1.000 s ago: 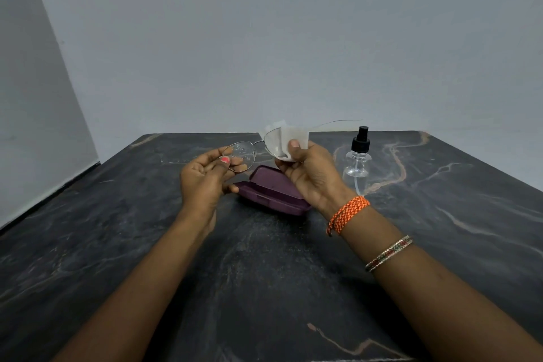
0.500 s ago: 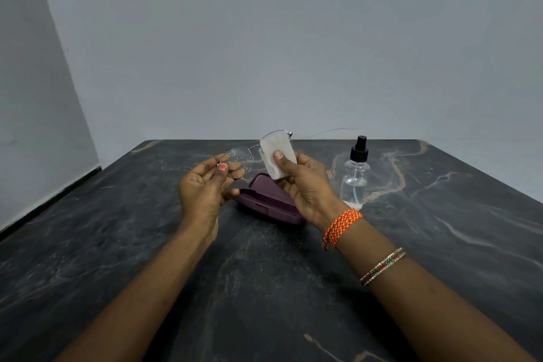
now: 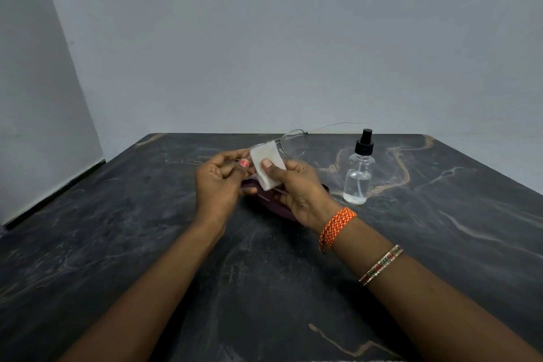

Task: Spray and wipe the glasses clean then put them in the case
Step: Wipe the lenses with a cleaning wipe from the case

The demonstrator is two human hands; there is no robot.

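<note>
Since half a second ago, the white cloth (image 3: pixel 268 166) has slid from the right lens to the left one. Right hand (image 3: pixel 296 188) pinches it there, thumb on top; left hand (image 3: pixel 219 178) pinches the glasses (image 3: pixel 292 142) at its 1 o'clock. Wiping seems underway. Purple case (image 3: pixel 282 210) lies beneath the hands; spray bottle (image 3: pixel 359 173) stands at 3 o'clock. Casing remains.

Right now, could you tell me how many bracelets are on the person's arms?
2, both on the right arm: an orange braided band at the wrist, and a thin beaded bangle further up the forearm. The left arm shows none.
</note>
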